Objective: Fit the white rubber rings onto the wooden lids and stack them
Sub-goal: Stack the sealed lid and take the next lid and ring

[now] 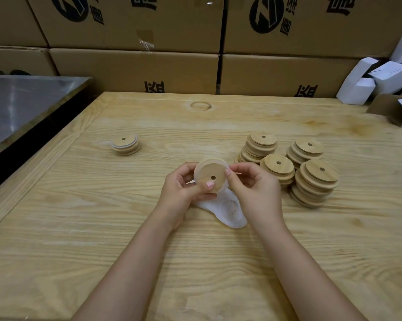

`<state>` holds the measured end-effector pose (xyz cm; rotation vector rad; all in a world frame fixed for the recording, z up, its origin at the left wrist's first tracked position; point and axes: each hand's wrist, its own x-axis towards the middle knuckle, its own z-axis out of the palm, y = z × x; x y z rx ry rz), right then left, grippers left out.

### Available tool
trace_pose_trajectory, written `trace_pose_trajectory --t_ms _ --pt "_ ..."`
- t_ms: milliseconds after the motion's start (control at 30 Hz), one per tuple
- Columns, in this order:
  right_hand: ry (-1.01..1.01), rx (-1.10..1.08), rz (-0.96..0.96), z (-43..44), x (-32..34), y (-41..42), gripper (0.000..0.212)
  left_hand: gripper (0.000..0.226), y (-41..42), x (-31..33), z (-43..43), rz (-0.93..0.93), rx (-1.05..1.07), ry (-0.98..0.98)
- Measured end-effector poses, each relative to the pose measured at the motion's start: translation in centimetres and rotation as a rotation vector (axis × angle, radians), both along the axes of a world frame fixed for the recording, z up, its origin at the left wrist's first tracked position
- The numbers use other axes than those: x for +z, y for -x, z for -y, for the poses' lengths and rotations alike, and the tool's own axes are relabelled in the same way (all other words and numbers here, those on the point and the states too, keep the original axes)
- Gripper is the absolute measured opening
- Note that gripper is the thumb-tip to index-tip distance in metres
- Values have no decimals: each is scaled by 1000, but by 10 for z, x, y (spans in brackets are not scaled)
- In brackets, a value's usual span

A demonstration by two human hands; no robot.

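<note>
Hands meet above the table (102, 228): the left hand (183, 191) clasps a round wooden lid (210, 176) tilted toward the camera, while the right hand (248, 181) pinches a white rubber ring (227, 169) at the lid's right edge. One ringed stack (125, 144) sits far left; bare lids (306, 167) stand nearer the right hand.

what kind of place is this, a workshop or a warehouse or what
Probably a small packing or assembly area in a warehouse: printed cardboard cartons are stacked behind the wooden table, folded white boxes are piled at the right, and stacks of wooden lids await fitting.
</note>
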<state>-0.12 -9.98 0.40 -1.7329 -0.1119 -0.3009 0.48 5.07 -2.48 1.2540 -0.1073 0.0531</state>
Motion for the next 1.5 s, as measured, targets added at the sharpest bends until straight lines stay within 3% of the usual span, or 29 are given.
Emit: trace_pose_trajectory --t_ms 167,567,833,1100,1500 --pt "152 -75 67 -1 -1 1 7 27 -2 -3 2 6 43 -6" --pt "-81 52 -72 4 9 0 13 31 -3 -1 -1 -6 -40 125" --pt "-57 28 -23 3 4 -2 16 39 3 4 3 -56 -62 62" --pt "66 -18 50 -1 0 0 17 31 3 0 8 -49 -2 107" --pt "-264 43 -165 4 5 -2 3 32 4 8 8 -74 -60 207"
